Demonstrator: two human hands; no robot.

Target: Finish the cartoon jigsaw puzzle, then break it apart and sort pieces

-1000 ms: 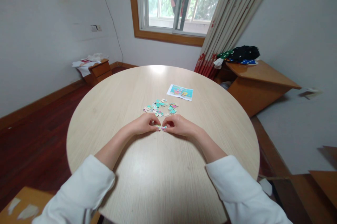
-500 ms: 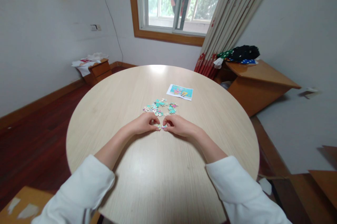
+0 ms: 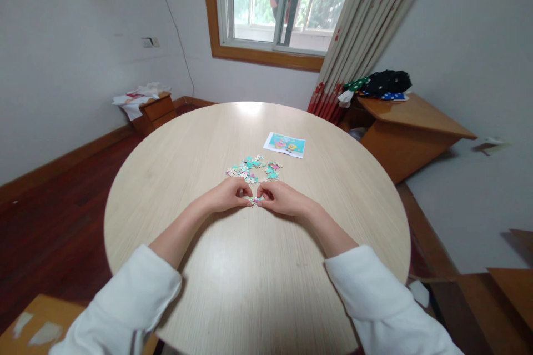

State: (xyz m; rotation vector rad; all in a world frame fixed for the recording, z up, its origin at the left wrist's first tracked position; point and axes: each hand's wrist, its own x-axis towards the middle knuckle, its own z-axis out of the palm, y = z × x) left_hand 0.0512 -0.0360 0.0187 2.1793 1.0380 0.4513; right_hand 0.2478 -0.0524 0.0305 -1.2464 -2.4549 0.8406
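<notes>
My left hand [image 3: 231, 194] rests low over the table, its thumb and fingers pinching a small jigsaw puzzle piece [image 3: 252, 201]. Facing it, my right hand [image 3: 280, 198] pinches another puzzle piece [image 3: 259, 199] with purple on it. The two pieces meet edge to edge between my fingertips; whether they interlock I cannot tell. Just beyond my hands lies a loose pile of puzzle pieces [image 3: 250, 164], some turquoise, some pale. Farther back is a printed picture sheet [image 3: 286, 145] with cartoon figures on turquoise.
All of this is on a round, light wooden table [image 3: 250, 283]. Cloths lie on a tilted wooden cabinet [image 3: 410, 116] at the right. A small drawer unit [image 3: 160, 109] stands at the far left, and a long curtain [image 3: 358, 27] hangs beside the window.
My right hand has shifted slightly left, closing the small gap between the two puzzle pieces. My left hand is nearly still.
</notes>
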